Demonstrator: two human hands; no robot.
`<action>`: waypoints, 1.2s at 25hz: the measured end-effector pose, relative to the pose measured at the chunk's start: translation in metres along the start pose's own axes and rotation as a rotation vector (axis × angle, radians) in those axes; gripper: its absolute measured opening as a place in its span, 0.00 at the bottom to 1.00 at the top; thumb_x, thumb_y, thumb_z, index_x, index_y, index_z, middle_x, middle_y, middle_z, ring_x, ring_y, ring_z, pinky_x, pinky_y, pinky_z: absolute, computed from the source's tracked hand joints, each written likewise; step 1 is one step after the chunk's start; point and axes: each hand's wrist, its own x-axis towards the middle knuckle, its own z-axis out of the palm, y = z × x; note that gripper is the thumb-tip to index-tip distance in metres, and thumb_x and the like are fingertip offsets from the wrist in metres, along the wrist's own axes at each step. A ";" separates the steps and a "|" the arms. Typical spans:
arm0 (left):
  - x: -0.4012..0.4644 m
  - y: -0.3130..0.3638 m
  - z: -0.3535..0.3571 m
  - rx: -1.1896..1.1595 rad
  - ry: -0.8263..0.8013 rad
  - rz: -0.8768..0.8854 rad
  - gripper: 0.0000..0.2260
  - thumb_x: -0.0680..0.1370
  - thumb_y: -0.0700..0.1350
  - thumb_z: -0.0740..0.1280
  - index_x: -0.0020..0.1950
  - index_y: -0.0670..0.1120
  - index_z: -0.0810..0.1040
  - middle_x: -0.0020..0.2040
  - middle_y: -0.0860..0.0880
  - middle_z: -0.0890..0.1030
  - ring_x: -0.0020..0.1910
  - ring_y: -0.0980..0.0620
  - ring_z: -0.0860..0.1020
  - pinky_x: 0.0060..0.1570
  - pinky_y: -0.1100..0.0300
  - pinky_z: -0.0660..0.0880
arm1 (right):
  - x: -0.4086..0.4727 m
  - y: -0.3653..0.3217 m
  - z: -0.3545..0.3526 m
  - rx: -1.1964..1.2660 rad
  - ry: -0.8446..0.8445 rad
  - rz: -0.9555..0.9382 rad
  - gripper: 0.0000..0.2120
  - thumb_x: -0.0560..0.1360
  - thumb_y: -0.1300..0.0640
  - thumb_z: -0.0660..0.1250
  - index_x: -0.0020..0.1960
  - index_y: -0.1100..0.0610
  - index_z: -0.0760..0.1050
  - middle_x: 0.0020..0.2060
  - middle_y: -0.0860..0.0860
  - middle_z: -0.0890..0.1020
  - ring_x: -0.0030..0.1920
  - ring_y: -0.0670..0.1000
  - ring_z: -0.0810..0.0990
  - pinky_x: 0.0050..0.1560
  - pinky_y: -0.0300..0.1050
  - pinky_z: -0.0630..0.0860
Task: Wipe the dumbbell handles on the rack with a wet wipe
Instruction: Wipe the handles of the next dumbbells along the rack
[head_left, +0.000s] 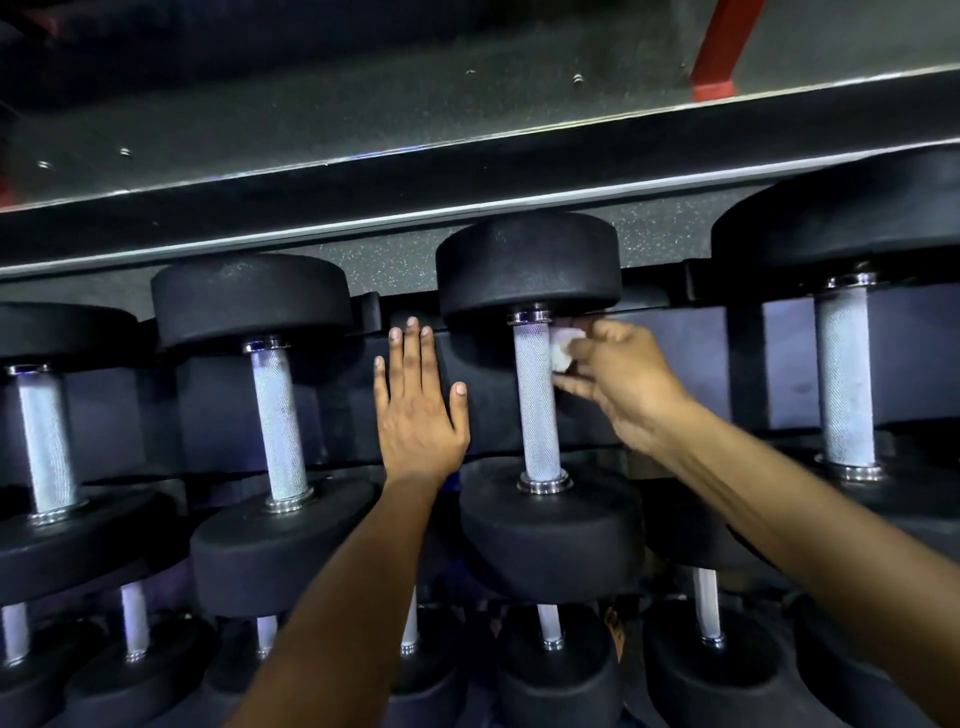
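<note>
Four dumbbells (540, 405) lie side by side on the rack (675, 332); a lower row sits before them, the floor (395, 270) behind.

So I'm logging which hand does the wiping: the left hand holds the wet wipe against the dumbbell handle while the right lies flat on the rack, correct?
Reversed. The head view shows the right hand pinching the wet wipe at the dumbbell handle, while the left hand lies flat on the rack.
</note>
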 end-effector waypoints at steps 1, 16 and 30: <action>0.000 0.000 0.000 0.000 0.000 0.001 0.29 0.80 0.51 0.52 0.78 0.39 0.55 0.79 0.43 0.55 0.78 0.45 0.51 0.76 0.48 0.48 | -0.007 0.009 -0.004 -0.134 -0.056 0.054 0.15 0.76 0.73 0.56 0.41 0.58 0.75 0.40 0.55 0.80 0.39 0.50 0.78 0.41 0.41 0.78; -0.001 -0.001 0.000 0.014 0.010 0.007 0.29 0.80 0.51 0.51 0.78 0.39 0.55 0.79 0.42 0.55 0.78 0.46 0.50 0.76 0.49 0.46 | 0.008 -0.014 -0.002 0.068 0.001 0.015 0.12 0.74 0.74 0.59 0.40 0.61 0.74 0.37 0.54 0.79 0.37 0.47 0.79 0.38 0.36 0.79; 0.001 -0.001 0.001 0.017 0.014 0.014 0.29 0.79 0.51 0.52 0.78 0.39 0.54 0.79 0.42 0.55 0.78 0.45 0.50 0.76 0.48 0.48 | -0.062 0.037 -0.018 -0.913 -0.128 -0.487 0.04 0.70 0.66 0.71 0.40 0.59 0.84 0.33 0.44 0.73 0.34 0.39 0.75 0.37 0.24 0.65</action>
